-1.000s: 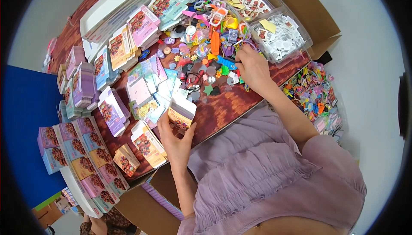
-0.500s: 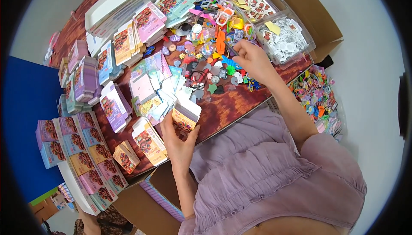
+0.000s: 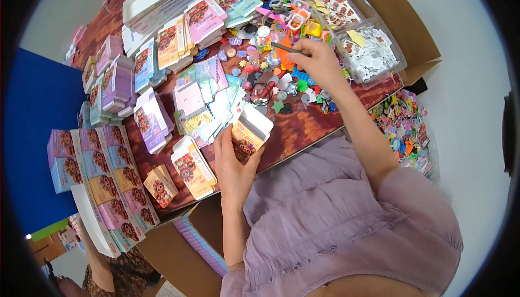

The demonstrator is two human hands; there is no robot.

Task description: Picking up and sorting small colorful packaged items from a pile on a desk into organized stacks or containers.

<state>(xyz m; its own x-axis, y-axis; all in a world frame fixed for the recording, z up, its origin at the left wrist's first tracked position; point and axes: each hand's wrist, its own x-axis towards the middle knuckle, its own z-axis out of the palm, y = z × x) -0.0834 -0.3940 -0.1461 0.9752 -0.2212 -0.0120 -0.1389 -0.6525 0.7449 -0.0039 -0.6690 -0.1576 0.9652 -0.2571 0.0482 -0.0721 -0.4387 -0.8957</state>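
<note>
My left hand (image 3: pixel 234 169) grips a small yellow-orange carton (image 3: pixel 246 137) near the table's front edge. The carton's top is open, its dark inside partly showing. Above the heap of small trinkets (image 3: pixel 276 88), my right hand (image 3: pixel 320 65) is closed on a slim dark stick-shaped piece (image 3: pixel 287 49) whose exact kind I cannot make out. Loose cards with scalloped edges (image 3: pixel 192 101) lie just beyond the carton. Flattened orange cartons (image 3: pixel 192 169) lie left of my left hand, beside a small stack of orange cards (image 3: pixel 161 186).
Stacks of folded cartons (image 3: pixel 116 83) line the table's far left side, with filled display trays (image 3: pixel 111 188) nearer. A clear divided bin (image 3: pixel 368 53) of small packets stands at the right. A bag of colourful trinkets (image 3: pixel 403 129) sits below the table. Another person's arm (image 3: pixel 97 259) shows lower left.
My right hand has shifted slightly, and the dark stick-shaped piece now shows clearly, pointing left from its fingers. My left hand still holds the carton. The whole view has shifted a little.
</note>
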